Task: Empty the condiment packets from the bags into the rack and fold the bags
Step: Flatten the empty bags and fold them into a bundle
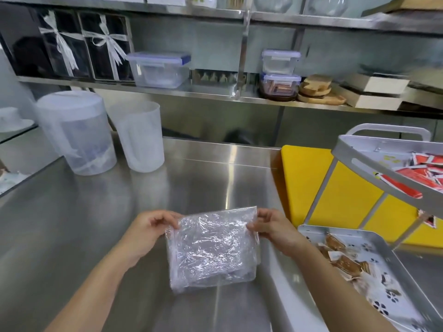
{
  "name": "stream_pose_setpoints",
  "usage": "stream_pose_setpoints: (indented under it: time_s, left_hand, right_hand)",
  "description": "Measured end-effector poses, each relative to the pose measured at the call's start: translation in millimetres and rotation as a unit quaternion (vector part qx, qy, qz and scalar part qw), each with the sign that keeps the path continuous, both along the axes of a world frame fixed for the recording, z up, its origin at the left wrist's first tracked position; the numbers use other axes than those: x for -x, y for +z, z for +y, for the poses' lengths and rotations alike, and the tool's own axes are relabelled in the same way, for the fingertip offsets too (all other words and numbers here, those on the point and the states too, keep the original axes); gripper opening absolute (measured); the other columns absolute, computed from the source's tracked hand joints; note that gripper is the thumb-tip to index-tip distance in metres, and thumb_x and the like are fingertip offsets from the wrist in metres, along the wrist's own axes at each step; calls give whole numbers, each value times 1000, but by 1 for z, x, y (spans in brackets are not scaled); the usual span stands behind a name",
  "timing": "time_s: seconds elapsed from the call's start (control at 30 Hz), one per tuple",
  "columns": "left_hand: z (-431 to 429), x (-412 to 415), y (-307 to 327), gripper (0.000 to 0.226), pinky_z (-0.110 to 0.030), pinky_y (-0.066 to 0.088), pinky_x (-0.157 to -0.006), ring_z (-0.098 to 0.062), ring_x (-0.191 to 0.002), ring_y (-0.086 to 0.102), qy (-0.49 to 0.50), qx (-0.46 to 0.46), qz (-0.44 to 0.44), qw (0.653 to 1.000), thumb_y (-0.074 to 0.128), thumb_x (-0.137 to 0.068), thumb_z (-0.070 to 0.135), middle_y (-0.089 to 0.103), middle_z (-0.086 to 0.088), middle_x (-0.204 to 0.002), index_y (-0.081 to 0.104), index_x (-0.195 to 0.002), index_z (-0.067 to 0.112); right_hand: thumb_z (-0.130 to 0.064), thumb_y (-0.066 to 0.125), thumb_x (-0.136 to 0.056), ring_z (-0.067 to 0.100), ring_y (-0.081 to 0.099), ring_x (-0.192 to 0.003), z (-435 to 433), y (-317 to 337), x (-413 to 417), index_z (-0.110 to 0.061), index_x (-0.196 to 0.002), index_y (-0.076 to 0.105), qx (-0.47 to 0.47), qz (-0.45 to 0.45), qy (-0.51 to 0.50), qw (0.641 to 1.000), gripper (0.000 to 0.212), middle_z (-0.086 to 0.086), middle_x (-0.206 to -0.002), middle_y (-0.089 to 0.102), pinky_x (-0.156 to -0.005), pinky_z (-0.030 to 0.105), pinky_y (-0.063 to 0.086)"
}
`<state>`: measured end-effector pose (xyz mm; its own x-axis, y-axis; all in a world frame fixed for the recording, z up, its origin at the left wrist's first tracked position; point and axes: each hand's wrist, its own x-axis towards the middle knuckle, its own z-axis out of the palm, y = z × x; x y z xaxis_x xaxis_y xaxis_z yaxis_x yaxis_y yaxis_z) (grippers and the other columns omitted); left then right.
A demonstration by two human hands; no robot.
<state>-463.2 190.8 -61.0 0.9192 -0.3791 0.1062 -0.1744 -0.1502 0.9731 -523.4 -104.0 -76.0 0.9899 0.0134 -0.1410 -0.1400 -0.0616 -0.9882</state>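
Observation:
A crumpled clear plastic bag [212, 250] hangs flat in front of me over the steel counter, with no packets visible inside. My left hand [149, 230] pinches its top left corner. My right hand [275, 227] pinches its top right corner. To the right stands a grey two-tier rack [345, 149]. Its upper tray holds red condiment packets [422, 172]. Its lower tray [374, 238] holds brown packets [345, 259].
A yellow cutting board [306, 178] lies under the rack. A lidded translucent jug [74, 133] and an open translucent jug [139, 137] stand at the back left of the steel counter [72, 224]. Shelves behind hold plastic containers [159, 68] and wooden boards [316, 92].

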Motion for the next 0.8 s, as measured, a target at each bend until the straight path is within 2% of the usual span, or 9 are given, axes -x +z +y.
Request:
stream_pose_setpoints:
  time_s: [0.17, 0.23, 0.3, 0.4, 0.5, 0.57, 0.63, 0.7, 0.8]
  left_hand:
    - [18, -6, 39, 13, -29, 51, -79, -24, -94, 64, 17, 41, 70, 997, 62, -82, 5, 68, -10, -106, 54, -88, 12]
    - [8, 1, 48, 43, -31, 48, -88, -16, -101, 64, -55, -46, 84, 994, 71, -68, 26, 68, 0, -110, 53, -107, 25]
    - [-13, 16, 47, 62, -28, 48, -88, -11, -99, 65, -148, -117, 122, 974, 81, -61, 26, 68, 4, -109, 50, -115, 32]
    - [-41, 27, 31, 32, -16, 48, -63, -6, -70, 64, -170, -155, 103, 968, 78, -70, 12, 70, 4, -78, 61, -97, 15]
    - [-49, 24, 21, 6, -16, 47, -53, -6, -57, 61, -64, -137, 63, 986, 73, -73, 8, 67, 3, -61, 68, -77, 9]
    - [-45, 21, 19, 4, -18, 51, -53, -13, -58, 66, 21, -68, 92, 993, 73, -72, 6, 72, -1, -61, 70, -74, 8]
    - [-41, 18, 21, 14, -27, 56, -63, -22, -71, 71, 45, 23, 150, 987, 75, -69, 6, 76, -8, -75, 71, -82, 4]
    - [-39, 18, 24, 34, -36, 58, -67, -29, -80, 71, 18, 129, 233, 964, 77, -61, 10, 75, -17, -88, 69, -92, -2]
    - [-42, 23, 28, 41, -42, 59, -65, -32, -75, 71, -26, 185, 301, 935, 75, -59, 9, 72, -22, -90, 68, -96, -7]
  right_hand:
    - [-3, 63, -83, 2, 66, -67, 6, 31, 3, -25, -77, 70, 136, -56, 60, 987, 24, -11, -70, 71, -63, 15, 50]
    - [-5, 62, -84, 1, 62, -70, 16, 42, 1, -19, -82, 67, 185, -86, 95, 974, 15, -10, -71, 67, -67, 17, 51]
    - [-4, 62, -84, 2, 61, -73, 27, 55, -3, -11, -87, 65, 192, -101, 126, 968, 8, -6, -76, 64, -71, 18, 50]
    - [-3, 63, -84, -2, 60, -75, 44, 68, -8, -26, -83, 63, 220, -137, 152, 954, 23, -15, -75, 64, -72, 14, 48]
    - [-19, 70, -81, -1, 54, -101, 49, 65, -11, -23, -114, 58, 306, -179, 54, 933, 36, -13, -108, 60, -79, 3, 39]
    - [-29, 76, -74, 2, 44, -116, 50, 59, -8, -23, -132, 42, 217, -143, -62, 964, 67, -11, -126, 48, -82, 3, 35]
    - [-36, 77, -69, 11, 44, -120, 48, 54, -2, -20, -140, 33, 33, -53, -120, 991, 85, -6, -132, 43, -94, 20, 40]
    - [-46, 67, -74, 24, 50, -123, 45, 43, 4, -15, -138, 41, -159, 41, -40, 986, 76, 6, -136, 51, -106, 42, 37]
    - [-55, 54, -82, 32, 49, -127, 51, 32, 17, -14, -129, 55, -325, 81, 86, 938, 63, 13, -133, 57, -109, 49, 33]
